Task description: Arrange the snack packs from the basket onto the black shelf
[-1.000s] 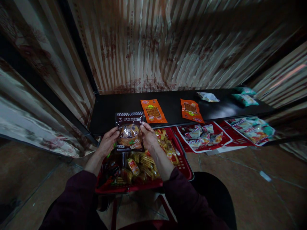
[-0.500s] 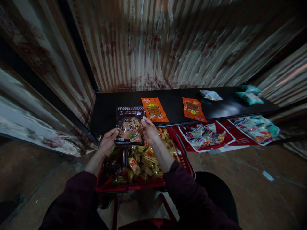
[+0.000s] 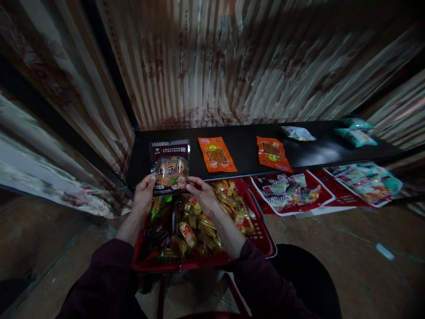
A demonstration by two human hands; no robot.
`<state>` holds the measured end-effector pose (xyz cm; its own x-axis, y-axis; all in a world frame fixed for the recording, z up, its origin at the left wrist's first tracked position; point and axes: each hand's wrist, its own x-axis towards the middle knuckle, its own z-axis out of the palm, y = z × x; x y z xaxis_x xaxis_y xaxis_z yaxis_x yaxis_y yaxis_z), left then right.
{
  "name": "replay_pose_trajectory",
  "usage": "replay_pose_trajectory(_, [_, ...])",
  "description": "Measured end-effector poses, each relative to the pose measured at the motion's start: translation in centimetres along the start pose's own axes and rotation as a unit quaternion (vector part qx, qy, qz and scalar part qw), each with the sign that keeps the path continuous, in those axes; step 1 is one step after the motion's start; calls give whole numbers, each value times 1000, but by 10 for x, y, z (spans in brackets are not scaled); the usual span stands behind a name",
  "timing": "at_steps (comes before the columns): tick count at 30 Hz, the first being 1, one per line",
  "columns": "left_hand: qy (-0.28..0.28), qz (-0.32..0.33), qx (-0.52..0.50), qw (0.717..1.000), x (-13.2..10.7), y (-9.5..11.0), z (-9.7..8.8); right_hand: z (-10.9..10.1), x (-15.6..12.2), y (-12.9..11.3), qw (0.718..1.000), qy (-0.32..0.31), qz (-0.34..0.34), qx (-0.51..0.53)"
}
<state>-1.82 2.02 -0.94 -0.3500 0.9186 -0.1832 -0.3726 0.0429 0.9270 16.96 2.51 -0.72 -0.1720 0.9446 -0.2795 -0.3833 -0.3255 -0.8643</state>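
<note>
A dark brown snack packet (image 3: 169,166) with a round picture of chips lies at the left end of the black shelf (image 3: 239,148). My left hand (image 3: 144,195) pinches its lower left corner. My right hand (image 3: 202,195) pinches its lower right corner. Below both hands stands a red basket (image 3: 262,230) full of mixed yellow and dark snack packets.
Two orange packets (image 3: 217,153) (image 3: 273,153) lie further right on the shelf, then a pale packet (image 3: 298,133) and green ones (image 3: 356,136). Red posters (image 3: 288,190) hang below the shelf's front edge. Striped curtains stand behind and at both sides.
Both hands carried the brown packet up out of the basket area and leftward onto the shelf's left end. My fingers slid from its sides down to its lower corners.
</note>
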Motion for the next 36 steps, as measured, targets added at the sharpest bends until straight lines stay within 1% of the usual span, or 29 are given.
replay_pose_trajectory(2, [-11, -10, -21, 1000, -3, 4, 1, 1, 1, 0, 1000, 14, -10, 11])
replay_pose_trajectory(6, [-67, -52, -77, 993, -10, 13, 1, 4, 4, -4, 998, 39, -36, 33])
replay_pose_trajectory(8, [-85, -70, -87, 990, -13, 14, 1, 5, 5, -6, 997, 49, -40, 36])
replay_pose_trajectory(11, [-94, -82, -83, 989, -15, 12, 3, 5, 7, -7, 997, 62, -40, 30])
replay_pose_trajectory(15, [-90, -73, -65, 991, -16, 9, 7, 5, 11, -8, 997, 63, -40, 7])
replay_pose_trajectory(18, [-68, -64, -63, 994, -15, 6, 9, 7, 14, -8, 997, 64, -46, -6])
replay_pose_trajectory(23, [23, -50, -78, 995, -9, 3, 8, 13, 19, -5, 997, 68, -46, -2])
replay_pose_trajectory(26, [46, -35, -74, 996, -5, 3, 8, 18, 26, -6, 997, 67, -44, -6])
replay_pose_trajectory(30, [70, -9, -63, 995, 1, 7, 10, 25, 39, -12, 997, 61, -46, -13])
replay_pose_trajectory(33, [98, 3, -56, 994, 11, 10, 13, 31, 51, -16, 997, 61, -50, -16])
replay_pose_trajectory(36, [142, 13, -55, 988, 28, 14, 20, 38, 67, -17, 997, 60, -50, -20])
